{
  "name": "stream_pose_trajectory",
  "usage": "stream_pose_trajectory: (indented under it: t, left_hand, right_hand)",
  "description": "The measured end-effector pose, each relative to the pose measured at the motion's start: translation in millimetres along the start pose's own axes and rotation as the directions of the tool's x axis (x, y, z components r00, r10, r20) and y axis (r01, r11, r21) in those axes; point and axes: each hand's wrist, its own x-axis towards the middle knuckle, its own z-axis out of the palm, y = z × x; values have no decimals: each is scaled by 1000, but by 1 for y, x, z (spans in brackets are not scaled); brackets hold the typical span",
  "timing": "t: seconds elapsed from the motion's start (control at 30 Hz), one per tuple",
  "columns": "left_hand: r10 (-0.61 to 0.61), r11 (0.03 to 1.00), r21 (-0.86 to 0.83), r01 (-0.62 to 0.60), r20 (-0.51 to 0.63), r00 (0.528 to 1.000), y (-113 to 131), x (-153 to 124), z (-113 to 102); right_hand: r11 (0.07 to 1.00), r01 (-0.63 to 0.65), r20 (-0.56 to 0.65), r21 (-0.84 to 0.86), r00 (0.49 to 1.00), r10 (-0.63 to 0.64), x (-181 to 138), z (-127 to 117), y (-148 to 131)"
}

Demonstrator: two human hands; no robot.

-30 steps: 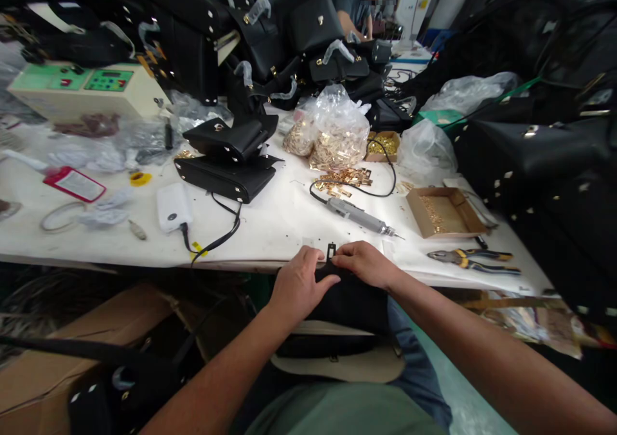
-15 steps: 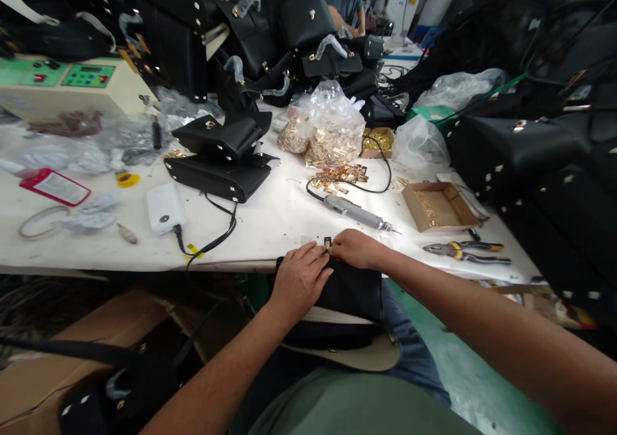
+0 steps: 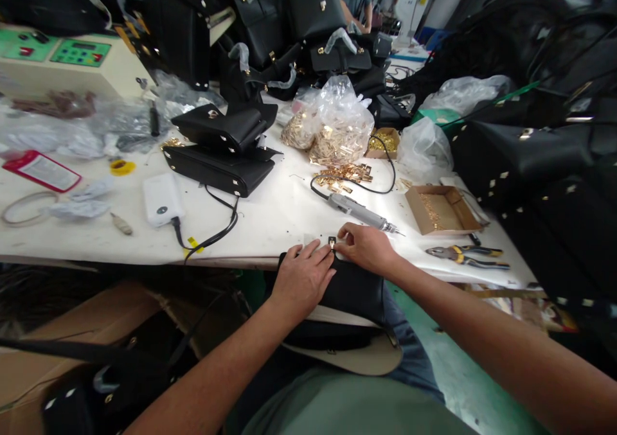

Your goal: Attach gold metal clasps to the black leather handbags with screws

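A black handbag with a beige lining lies across my lap, its far edge against the table. A small black tab with a gold metal fitting sticks up at that edge. My left hand grips the bag from above, fingertips at its far edge and the index finger beside the fitting. Just right of the fitting, my right hand has its thumb and curled index finger close together; whatever they may hold is too small to make out. Beyond it lies a grey electric screwdriver with a cable.
Pliers and a cardboard box of small metal pieces are at right. Gold fittings lie before a plastic bag of more pieces. A black bag and white power bank are left. Finished-looking bags pile behind; a person stands beyond.
My right hand has drawn slightly up and right from the metal fitting, which now shows more. My left hand stays on the bag. The view has shifted a little.
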Motion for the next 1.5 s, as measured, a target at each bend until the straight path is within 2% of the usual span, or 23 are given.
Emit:
stream_pose_trajectory:
  t: [0.13, 0.23, 0.63, 0.8, 0.9, 1.0, 1.1, 1.23, 1.37, 1.5]
  left_hand:
    - [-2, 1000, -20, 2, 12, 1000, -2, 0, 1]
    - [-10, 999, -43, 10, 6, 1000, -4, 1, 2]
    - [-7, 996, -85, 8, 15, 1000, -11, 8, 4]
    - [1, 997, -78, 5, 68, 998, -12, 13, -2]
    - [0, 996, -87, 7, 84, 996, -13, 16, -5]
    - [4, 995, -95, 4, 82, 997, -14, 17, -5]
    - [3, 995, -98, 5, 77, 997, -15, 16, -4]
    - [-6, 994, -112, 15, 77, 997, -16, 16, -2]
    - [-9, 992, -123, 19, 83, 996, -17, 15, -2]
    - [-1, 994, -109, 9, 72, 997, -17, 15, -2]
  right_hand:
    - [975, 100, -215, 201, 975, -56, -11, 22, 8]
    - [965, 154, -245, 213, 964, -100, -15, 31, 11]
    - [965, 187, -182, 182, 971, -154, -14, 27, 14]
    - [946, 176, -166, 271, 977, -134, -8, 20, 16]
    - [936, 83, -72, 342, 995, -62, 6, 8, 16]
    - [944, -2, 46, 331, 999, -14, 25, -6, 12]
    - [955, -38, 139, 295, 990, -4, 41, -14, 8]
    - [943, -48, 212, 329, 977, -24, 48, -15, 8]
    - [930, 10, 183, 368, 980, -83, 44, -12, 12]
    - [962, 45, 86, 269, 994, -70, 40, -6, 10]
